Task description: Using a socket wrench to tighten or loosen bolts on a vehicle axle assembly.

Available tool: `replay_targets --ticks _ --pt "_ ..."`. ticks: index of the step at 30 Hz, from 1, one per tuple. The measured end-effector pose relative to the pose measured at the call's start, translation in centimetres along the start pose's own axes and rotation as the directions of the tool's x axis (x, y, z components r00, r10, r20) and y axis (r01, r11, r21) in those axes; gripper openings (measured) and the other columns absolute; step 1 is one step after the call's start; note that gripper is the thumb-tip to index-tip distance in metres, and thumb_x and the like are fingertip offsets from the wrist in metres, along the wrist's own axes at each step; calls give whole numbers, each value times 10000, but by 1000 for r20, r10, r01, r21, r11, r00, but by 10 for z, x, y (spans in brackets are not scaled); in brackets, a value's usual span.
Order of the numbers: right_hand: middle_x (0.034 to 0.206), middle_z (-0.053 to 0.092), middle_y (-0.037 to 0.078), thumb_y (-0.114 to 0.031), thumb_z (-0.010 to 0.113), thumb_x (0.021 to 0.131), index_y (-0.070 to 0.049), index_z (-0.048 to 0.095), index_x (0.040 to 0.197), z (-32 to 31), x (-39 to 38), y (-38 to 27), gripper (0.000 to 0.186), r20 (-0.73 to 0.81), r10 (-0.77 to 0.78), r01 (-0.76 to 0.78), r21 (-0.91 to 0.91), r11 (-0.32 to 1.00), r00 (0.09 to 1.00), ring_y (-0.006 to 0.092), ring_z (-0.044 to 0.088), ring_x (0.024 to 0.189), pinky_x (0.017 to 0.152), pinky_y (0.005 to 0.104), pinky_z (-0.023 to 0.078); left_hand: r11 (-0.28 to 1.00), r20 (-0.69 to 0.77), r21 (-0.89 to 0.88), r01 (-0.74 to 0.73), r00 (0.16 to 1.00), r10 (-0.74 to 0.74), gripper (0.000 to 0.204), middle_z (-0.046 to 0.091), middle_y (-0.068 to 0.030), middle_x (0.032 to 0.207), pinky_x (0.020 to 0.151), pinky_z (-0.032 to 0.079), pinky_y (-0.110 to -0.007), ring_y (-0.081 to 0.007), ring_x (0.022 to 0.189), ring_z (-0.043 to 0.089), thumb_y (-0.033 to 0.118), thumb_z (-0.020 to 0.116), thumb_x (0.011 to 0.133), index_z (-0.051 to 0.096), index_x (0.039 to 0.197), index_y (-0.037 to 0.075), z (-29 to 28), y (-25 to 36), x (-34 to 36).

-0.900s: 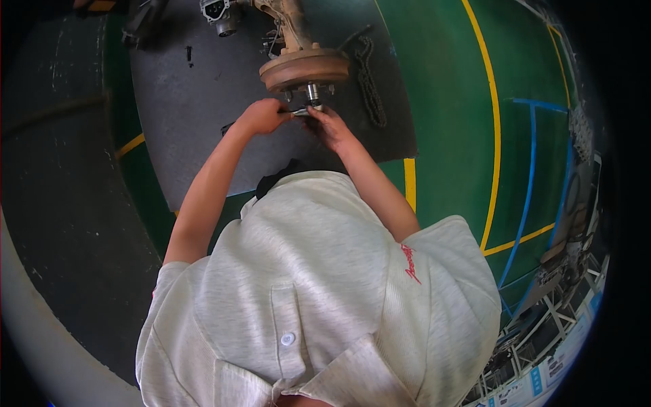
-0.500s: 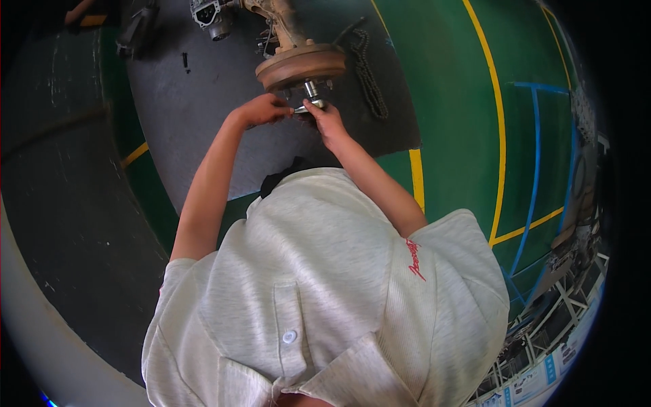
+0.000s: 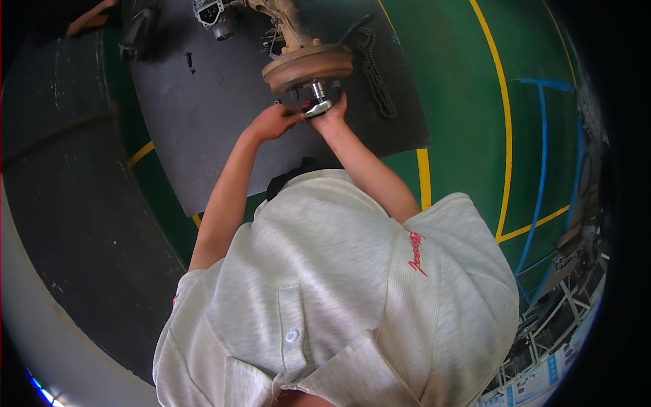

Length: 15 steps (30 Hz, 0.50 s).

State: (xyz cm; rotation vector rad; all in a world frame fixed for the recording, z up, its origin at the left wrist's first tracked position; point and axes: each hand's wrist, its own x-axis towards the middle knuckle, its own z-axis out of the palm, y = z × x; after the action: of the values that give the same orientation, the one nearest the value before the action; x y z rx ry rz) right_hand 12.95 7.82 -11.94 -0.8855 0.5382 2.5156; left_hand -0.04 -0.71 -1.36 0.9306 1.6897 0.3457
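A rusty brake drum (image 3: 306, 68) on a hub and axle housing (image 3: 287, 26) has bolts on its front face and a silver socket (image 3: 319, 91) at its centre. A ratchet wrench (image 3: 316, 109) is on the socket. My left hand (image 3: 270, 123) pinches the end of the ratchet's handle, coming from the left. My right hand (image 3: 331, 115) is closed round the right of the ratchet head and socket, its fingers partly hidden behind them.
A dark mat (image 3: 176, 122) bears a cast housing (image 3: 210, 15), a small bolt (image 3: 190, 61), a chain (image 3: 376, 78) and dark metal parts (image 3: 139, 37). Another person's arm (image 3: 83, 22) shows at top left. Green floor (image 3: 461, 122) has painted lines; metal racks (image 3: 563, 305) stand lower right.
My right hand has moved from the front of the ratchet head to behind its right side. My left hand has moved slightly right and down with the handle, whose angle is steeper.
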Motion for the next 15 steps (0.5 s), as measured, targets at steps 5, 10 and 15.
replay_targets --ticks 5,10,15 --pt "760 548 111 -748 247 798 -89 602 972 26 -8 9 769 -43 -40 44 88 995 998 245 525 669 587 350 445 902 -76 412 -131 981 177 363 664 -194 864 736 471 -423 -349 842 634 386 583 873 699 984 60 -13 8 1" --pt "754 557 118 -735 255 796 -51 601 968 23 -12 0 786 56 70 -79 182 980 996 253 523 668 583 360 447 944 -29 299 -139 988 154 359 637 -126 736 654 464 -364 -230 664 591 362 582 894 690 994 35 -10 3 6" --pt "838 568 156 -649 223 851 -39 587 1026 15 -10 -2 731 -47 41 -35 116 993 998 280 553 722 626 386 488 999 75 20 28 997 -29 364 569 -57 664 576 420 -300 -145 595 509 367 582 902 694 932 22 -10 5 7"
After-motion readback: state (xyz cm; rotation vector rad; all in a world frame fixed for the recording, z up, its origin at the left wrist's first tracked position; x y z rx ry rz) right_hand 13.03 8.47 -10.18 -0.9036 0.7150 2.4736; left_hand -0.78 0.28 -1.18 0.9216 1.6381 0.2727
